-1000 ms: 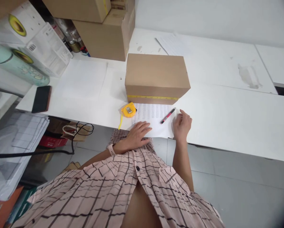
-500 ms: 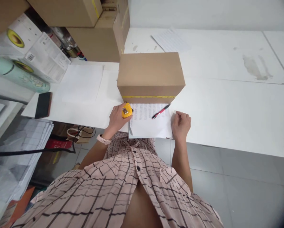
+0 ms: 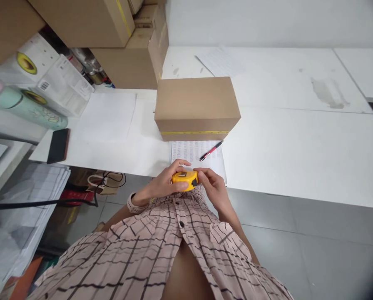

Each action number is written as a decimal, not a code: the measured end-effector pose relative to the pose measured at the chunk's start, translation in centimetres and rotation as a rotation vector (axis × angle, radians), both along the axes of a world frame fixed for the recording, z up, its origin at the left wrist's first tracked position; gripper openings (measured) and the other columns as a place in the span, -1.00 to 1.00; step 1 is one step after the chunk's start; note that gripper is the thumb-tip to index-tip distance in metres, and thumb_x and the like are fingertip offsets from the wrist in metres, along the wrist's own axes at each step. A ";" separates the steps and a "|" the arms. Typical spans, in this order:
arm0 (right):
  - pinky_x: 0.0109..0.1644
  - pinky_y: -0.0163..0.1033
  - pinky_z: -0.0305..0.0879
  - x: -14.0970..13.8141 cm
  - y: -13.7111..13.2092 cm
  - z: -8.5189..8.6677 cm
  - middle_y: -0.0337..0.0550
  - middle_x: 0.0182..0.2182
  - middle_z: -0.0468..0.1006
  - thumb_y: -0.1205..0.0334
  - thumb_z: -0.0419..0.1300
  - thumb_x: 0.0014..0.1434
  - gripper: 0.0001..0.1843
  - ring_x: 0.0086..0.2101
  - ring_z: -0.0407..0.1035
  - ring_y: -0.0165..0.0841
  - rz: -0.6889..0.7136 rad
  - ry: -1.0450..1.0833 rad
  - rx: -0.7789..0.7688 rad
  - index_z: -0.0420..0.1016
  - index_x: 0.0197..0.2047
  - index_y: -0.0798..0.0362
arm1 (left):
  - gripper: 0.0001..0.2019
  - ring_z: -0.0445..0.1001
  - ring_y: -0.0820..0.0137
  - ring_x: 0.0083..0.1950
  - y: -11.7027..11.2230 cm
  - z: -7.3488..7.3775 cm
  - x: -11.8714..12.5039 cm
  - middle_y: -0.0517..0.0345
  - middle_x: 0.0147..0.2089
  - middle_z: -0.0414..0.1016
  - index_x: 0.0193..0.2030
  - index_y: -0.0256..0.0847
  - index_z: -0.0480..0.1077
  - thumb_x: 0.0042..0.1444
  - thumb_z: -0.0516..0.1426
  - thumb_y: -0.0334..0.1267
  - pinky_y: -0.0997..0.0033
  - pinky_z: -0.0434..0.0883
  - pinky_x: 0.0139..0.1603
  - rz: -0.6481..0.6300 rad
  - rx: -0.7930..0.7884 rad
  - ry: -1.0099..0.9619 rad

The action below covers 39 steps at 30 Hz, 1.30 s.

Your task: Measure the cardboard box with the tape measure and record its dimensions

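Left hand (image 3: 165, 182) clasps yellow tape measure (image 3: 182, 180) by the table's (image 3: 286, 158) near edge, right hand (image 3: 215, 188) at its side, can't tell if pinching; loose left hold could likely drop it past the edge onto floor (image 3: 267, 216).

You have bright, soft light, a faint shadow left of the box (image 3: 196, 100), a clear tape measure (image 3: 190, 176), blurred print on the sheet (image 3: 186, 151), and darkened right-hand corners.
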State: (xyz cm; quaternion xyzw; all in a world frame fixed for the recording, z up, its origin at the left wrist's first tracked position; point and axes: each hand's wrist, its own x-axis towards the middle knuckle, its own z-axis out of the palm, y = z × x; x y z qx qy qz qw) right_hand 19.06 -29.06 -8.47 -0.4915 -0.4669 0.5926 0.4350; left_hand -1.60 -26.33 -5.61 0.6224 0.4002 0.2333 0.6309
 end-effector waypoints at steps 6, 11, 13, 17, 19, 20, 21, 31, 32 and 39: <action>-0.41 -0.26 0.27 3.2 4.2 3.5 -0.32 -0.52 0.37 -0.14 0.34 0.18 -0.65 -0.51 0.21 -0.44 -0.117 -0.096 0.166 0.44 -0.34 -0.05 | -0.40 0.59 0.20 -0.14 2.8 3.0 -2.3 -0.01 -0.04 0.55 0.25 -0.07 0.25 0.07 0.26 -0.04 0.30 0.53 -0.25 0.118 0.083 -0.005; -0.40 -0.31 0.24 7.9 14.5 7.0 -0.33 -0.53 0.25 -0.10 0.30 0.23 -0.62 -0.51 0.20 -0.47 -0.374 -0.112 0.374 0.31 -0.39 -0.04 | -0.41 0.59 0.27 -0.23 9.5 6.6 -6.5 0.06 -0.17 0.55 0.23 -0.12 0.32 0.05 0.23 -0.04 0.36 0.51 -0.30 0.445 0.324 0.044; -0.43 -0.33 0.21 9.1 19.2 7.2 -0.35 -0.56 0.23 -0.09 0.32 0.22 -0.58 -0.53 0.16 -0.49 -0.413 -0.097 0.373 0.26 -0.43 -0.03 | -0.46 0.53 0.37 -0.34 12.6 7.3 -8.0 0.08 -0.20 0.54 0.19 -0.16 0.34 0.08 0.21 -0.03 0.42 0.45 -0.36 0.549 0.349 -0.019; -0.48 -0.34 0.14 9.1 25.8 6.6 -0.33 -0.58 0.27 0.13 0.31 0.19 -0.64 -0.55 0.11 -0.50 -0.487 -0.169 0.232 0.23 -0.49 -0.01 | -0.59 0.42 0.47 -0.45 17.4 7.5 -9.5 0.08 -0.23 0.54 0.00 -0.23 0.40 0.08 0.22 -0.03 0.49 0.35 -0.46 0.685 0.279 -0.079; -0.46 -0.33 0.16 8.2 27.0 6.3 -0.29 -0.55 0.34 0.25 0.27 0.18 -0.72 -0.52 0.17 -0.48 -0.531 -0.247 0.167 0.26 -0.49 0.01 | -0.61 0.41 0.47 -0.45 18.9 7.3 -9.7 0.10 -0.26 0.54 -0.03 -0.25 0.41 0.08 0.22 -0.05 0.50 0.33 -0.49 0.701 0.245 -0.036; -0.44 -0.33 0.19 7.7 27.1 6.2 -0.26 -0.51 0.39 0.29 0.25 0.17 -0.78 -0.49 0.22 -0.47 -0.532 -0.264 0.151 0.30 -0.46 0.02 | -0.62 0.41 0.47 -0.46 19.4 7.3 -9.7 0.11 -0.28 0.54 -0.04 -0.26 0.42 0.09 0.22 -0.05 0.51 0.31 -0.49 0.697 0.230 -0.016; -0.41 -0.33 0.23 7.3 27.1 6.1 -0.24 -0.45 0.45 0.31 0.25 0.15 -0.87 -0.46 0.28 -0.45 -0.516 -0.261 0.141 0.36 -0.40 0.04 | -0.62 0.41 0.48 -0.46 19.8 7.2 -9.7 0.11 -0.28 0.54 -0.04 -0.26 0.42 0.09 0.22 -0.05 0.51 0.31 -0.50 0.690 0.216 -0.002; -0.27 -0.21 0.49 6.1 26.5 5.6 -0.08 -0.34 0.66 0.20 0.24 0.19 -0.84 -0.38 0.52 -0.27 -0.235 0.108 -0.066 0.52 -0.19 0.09 | -0.62 0.39 0.50 -0.51 21.1 6.7 -10.2 0.10 -0.30 0.55 -0.05 -0.25 0.42 0.12 0.21 -0.01 0.52 0.25 -0.53 0.624 0.177 -0.014; -0.27 -0.19 0.50 6.1 26.5 5.5 -0.06 -0.35 0.66 0.19 0.24 0.20 -0.84 -0.38 0.53 -0.26 -0.238 0.107 -0.087 0.52 -0.20 0.10 | -0.62 0.39 0.50 -0.52 21.1 6.8 -10.3 0.10 -0.30 0.55 -0.05 -0.25 0.43 0.12 0.21 0.00 0.51 0.24 -0.54 0.619 0.182 -0.006; -0.35 -0.22 0.46 6.3 26.8 5.4 -0.13 -0.42 0.59 0.24 0.31 0.13 -0.90 -0.42 0.46 -0.32 -0.385 -0.084 -0.046 0.49 -0.31 0.07 | -0.66 0.42 0.47 -0.50 21.2 7.1 -10.8 0.06 -0.23 0.58 -0.11 -0.22 0.47 0.14 0.19 0.01 0.50 0.18 -0.56 0.540 0.216 0.067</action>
